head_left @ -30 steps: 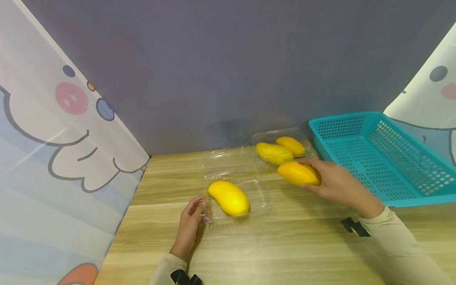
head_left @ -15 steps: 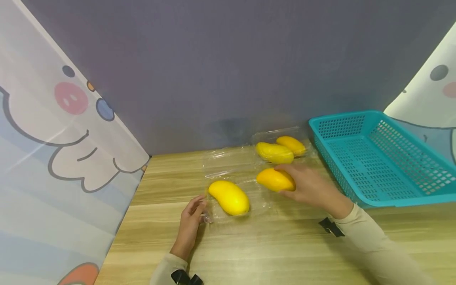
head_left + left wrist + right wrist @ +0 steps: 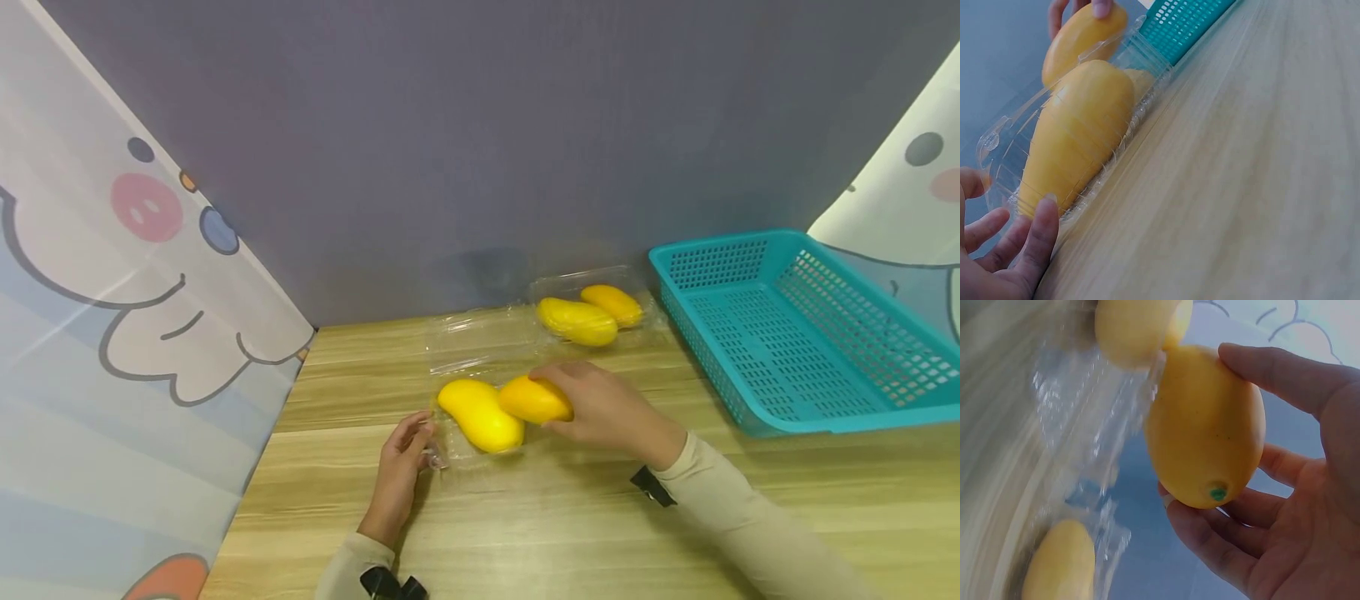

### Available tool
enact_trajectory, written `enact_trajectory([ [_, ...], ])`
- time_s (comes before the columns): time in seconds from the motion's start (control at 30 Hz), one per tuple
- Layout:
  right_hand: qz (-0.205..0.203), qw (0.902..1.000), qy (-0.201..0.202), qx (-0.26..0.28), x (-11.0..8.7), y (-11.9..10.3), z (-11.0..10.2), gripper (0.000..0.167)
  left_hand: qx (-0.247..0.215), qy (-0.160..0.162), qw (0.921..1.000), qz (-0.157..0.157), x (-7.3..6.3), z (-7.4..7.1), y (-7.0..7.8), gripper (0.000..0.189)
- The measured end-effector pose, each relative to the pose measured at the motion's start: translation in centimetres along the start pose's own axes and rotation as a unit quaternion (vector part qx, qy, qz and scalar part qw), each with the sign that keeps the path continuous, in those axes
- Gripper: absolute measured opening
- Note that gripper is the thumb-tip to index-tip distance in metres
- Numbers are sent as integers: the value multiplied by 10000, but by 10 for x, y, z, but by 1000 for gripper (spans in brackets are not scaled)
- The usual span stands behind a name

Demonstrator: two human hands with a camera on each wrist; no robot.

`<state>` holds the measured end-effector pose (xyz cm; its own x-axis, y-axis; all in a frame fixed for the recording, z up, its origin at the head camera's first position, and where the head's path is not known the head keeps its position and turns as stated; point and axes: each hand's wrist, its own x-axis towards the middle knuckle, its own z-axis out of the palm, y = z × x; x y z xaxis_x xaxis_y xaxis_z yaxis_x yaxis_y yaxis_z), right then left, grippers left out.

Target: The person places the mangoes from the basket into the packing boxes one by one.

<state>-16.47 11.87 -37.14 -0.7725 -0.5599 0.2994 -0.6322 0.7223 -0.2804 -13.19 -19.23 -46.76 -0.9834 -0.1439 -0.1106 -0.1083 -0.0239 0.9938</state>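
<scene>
My right hand (image 3: 600,408) grips a yellow mango (image 3: 536,400), held over the right part of an open clear plastic clamshell box (image 3: 467,460). A green stem spot shows on this mango in the right wrist view. Another mango (image 3: 480,415) lies inside the box, at its left, and the held one overlaps it in the head view. At the box's left end, my left hand (image 3: 405,450) holds the edge with its thumb and fingers. The box's hinged lid (image 3: 480,340) lies folded back toward the wall.
Behind on the right, a second clear clamshell box (image 3: 581,283) contains two mangoes (image 3: 577,322). A turquoise plastic basket (image 3: 750,342) stands at the right beside it. A grey wall (image 3: 480,167) rises at the back of the wooden table (image 3: 525,533), with cartoon-print sheets at both sides.
My right hand has carried its mango leftward and slightly nearer, from beside the basket to over the open box. The left hand has stayed at the box's edge.
</scene>
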Motion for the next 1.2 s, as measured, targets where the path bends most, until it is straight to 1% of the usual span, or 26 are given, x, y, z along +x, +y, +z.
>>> enact_trajectory([
  [0.2,68,9999,-71,-49,0,-8,7,66,44,63,10000,2,0,0,0,41],
  [0.43,68,9997,-227,56,-2,-7,9,68,-17,40,10000,39,0,0,-1,41],
  [0.6,97,9996,-254,73,-2,-6,9,69,-22,27,10000,64,-1,0,-1,41],
  [0.77,228,9996,-117,-95,0,-6,12,69,48,15,10000,56,0,1,0,41],
  [0.97,373,9987,116,-318,1,-6,16,66,28,14,10000,62,0,1,0,41],
  [1.2,380,9958,256,-789,4,-6,28,62,102,74,9999,25,0,1,0,42],
])
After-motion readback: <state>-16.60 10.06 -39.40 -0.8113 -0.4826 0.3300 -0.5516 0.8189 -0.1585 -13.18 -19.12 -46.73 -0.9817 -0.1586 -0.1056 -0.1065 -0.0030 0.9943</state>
